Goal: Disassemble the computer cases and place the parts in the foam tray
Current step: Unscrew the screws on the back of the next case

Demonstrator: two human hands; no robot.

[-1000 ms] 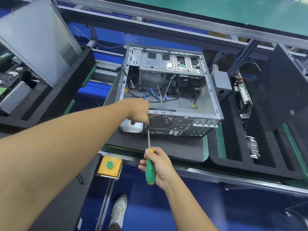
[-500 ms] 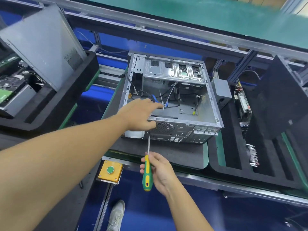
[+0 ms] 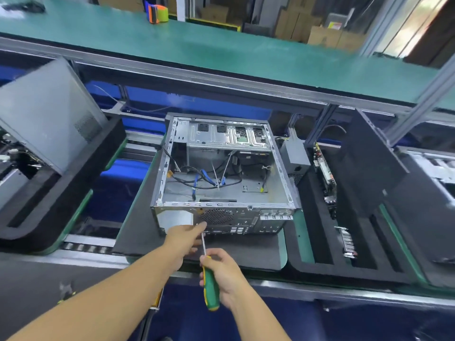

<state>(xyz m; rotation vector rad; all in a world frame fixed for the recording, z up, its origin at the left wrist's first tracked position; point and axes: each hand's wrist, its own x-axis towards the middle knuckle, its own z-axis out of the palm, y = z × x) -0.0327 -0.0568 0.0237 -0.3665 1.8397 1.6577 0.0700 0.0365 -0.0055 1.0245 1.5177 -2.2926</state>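
R hand (image 3: 227, 276) grips screwdriver (image 3: 210, 290); L hand (image 3: 183, 240) at case (image 3: 246, 217) rear, grip unclear; foam tray (image 3: 369, 274) just right

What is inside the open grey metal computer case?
The computer case holds loose black cables, blue flat cables, white cable ties and a silver drive cage along the far wall. The space under the cage is mostly hidden.

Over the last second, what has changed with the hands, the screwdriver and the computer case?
The left hand drew back from the top edge of the computer case, down to its rear panel, fingers now beside the shaft of the screwdriver. The right hand still grips the handle; the case stays put.
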